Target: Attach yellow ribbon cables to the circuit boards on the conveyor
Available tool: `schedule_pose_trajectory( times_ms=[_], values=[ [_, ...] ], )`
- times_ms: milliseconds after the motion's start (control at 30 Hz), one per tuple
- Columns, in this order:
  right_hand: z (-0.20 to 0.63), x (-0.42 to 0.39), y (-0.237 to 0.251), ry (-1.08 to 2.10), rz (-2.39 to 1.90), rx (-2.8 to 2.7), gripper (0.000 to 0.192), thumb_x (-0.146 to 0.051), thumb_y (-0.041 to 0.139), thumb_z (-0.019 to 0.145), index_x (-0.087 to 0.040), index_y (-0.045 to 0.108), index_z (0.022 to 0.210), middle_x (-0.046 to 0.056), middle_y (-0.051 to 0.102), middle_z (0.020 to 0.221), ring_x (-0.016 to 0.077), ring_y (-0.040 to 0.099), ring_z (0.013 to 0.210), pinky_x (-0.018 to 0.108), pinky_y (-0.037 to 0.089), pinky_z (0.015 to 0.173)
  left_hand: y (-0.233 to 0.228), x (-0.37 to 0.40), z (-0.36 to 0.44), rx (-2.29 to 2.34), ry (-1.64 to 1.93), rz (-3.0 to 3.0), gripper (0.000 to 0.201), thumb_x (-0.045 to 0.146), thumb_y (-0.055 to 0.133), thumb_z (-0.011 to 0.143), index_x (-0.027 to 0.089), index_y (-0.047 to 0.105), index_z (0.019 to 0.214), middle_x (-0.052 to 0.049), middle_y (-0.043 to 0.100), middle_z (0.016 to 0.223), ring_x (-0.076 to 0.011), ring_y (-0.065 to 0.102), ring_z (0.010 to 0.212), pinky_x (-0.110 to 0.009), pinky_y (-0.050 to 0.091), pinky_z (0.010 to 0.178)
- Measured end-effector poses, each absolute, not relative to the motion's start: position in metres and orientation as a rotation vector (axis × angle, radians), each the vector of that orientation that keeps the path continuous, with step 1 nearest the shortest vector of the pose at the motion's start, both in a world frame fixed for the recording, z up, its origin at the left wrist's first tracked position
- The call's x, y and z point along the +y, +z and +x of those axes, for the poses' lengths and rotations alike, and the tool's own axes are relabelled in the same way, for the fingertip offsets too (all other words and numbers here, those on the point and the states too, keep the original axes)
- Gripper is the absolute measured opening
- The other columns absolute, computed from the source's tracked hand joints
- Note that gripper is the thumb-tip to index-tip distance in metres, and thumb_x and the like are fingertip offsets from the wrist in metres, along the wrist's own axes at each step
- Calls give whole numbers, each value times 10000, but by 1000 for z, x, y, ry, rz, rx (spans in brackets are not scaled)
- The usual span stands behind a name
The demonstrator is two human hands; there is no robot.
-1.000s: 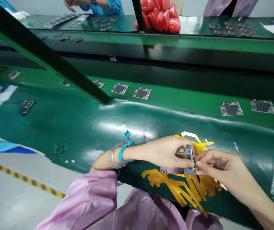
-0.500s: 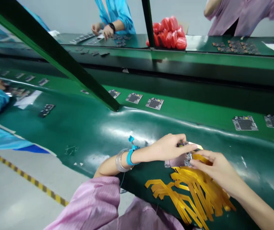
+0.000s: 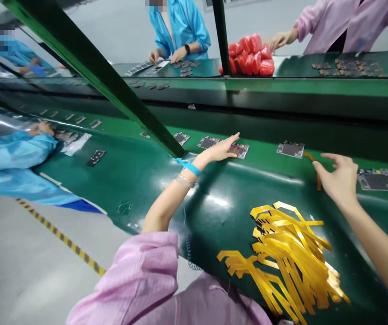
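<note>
My left hand reaches forward with its fingers stretched out. It is over the near side of a circuit board on the green conveyor; whether it touches the board I cannot tell. My right hand is open, thumb and forefinger apart, just right of another circuit board. From that board an orange flex cable runs out and bends toward me. A loose pile of yellow-orange flex cables lies on the green mat in front of me.
More boards sit along the conveyor, one right of my right hand. A slanted green post rises at left. A co-worker's blue sleeve is at far left. Across the line are red bundles and other people's hands.
Both hands have left the cable pile, where they held a circuit board together. A board with a cable now lies on the conveyor. My left hand moved forward and left, my right forward and right.
</note>
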State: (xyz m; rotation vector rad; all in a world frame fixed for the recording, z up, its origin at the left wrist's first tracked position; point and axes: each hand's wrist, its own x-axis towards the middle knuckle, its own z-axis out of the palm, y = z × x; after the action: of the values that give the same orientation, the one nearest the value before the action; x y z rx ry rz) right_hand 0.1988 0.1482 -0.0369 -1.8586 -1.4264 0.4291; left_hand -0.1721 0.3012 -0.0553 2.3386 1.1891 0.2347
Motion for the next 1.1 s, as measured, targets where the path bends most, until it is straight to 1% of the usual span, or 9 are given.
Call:
schedule_pose_trajectory(
  times_ms=[100,200,300,367,567,700,800,933,1100],
  values=[
    [168,104,-41,546,-1716,-1672,159,-349,670,871,-241,703,984,109,700,1091,312,627,1033,480,474,959,-57,313,-155,1170,170,2365,890,200,802,688,147,406,1483,-174,549,1411,-348,470,1322,-444,343,1098],
    [135,77,-43,801,-1465,-2017,116,-287,611,939,-230,694,997,59,713,978,230,662,888,377,534,824,-48,320,-141,1187,197,2395,583,217,877,582,141,643,1110,-138,642,1162,-357,521,1158,-429,397,987],
    [112,71,-47,813,-1343,-2304,107,-228,584,972,-195,671,1024,87,705,1046,255,636,1011,403,503,889,-32,307,-128,1178,349,2425,230,227,765,771,152,609,922,-97,629,1014,-258,553,988,-347,409,896],
    [103,75,-52,785,-1340,-2395,75,-193,644,934,-184,671,1004,96,705,1036,280,621,1025,429,476,892,-22,285,-119,1160,545,2388,147,240,684,867,160,567,905,-57,609,932,-206,544,880,-304,404,824],
    [91,86,-59,851,-1336,-2497,182,-107,628,927,-191,631,765,39,693,803,248,620,865,403,405,828,-2,212,-104,961,823,2076,262,350,717,855,169,527,849,23,547,786,-153,505,761,-253,381,721],
    [91,81,-49,874,-1327,-2519,128,-189,574,983,-190,663,890,75,697,960,269,601,973,398,404,848,5,189,-104,913,769,1936,305,397,719,849,174,513,832,18,526,791,-154,497,767,-255,389,719],
    [94,77,-44,913,-1289,-2555,103,-194,697,908,-191,671,1007,88,687,1072,290,588,1047,405,401,878,9,181,-103,880,769,1868,313,412,714,858,176,511,840,15,513,790,-153,490,763,-260,390,716],
    [95,76,-44,987,-1243,-2600,84,-102,686,891,-182,671,871,55,706,948,253,620,960,393,391,861,11,174,-99,865,748,1835,343,438,733,844,177,510,835,11,511,798,-154,479,764,-267,390,716],
    [95,73,-36,1003,-1171,-2605,194,-204,556,1009,-199,699,878,53,697,953,245,620,978,425,381,896,10,163,-95,813,701,1717,314,407,741,838,166,542,872,-11,574,851,-157,512,798,-272,413,733]
  ],
)
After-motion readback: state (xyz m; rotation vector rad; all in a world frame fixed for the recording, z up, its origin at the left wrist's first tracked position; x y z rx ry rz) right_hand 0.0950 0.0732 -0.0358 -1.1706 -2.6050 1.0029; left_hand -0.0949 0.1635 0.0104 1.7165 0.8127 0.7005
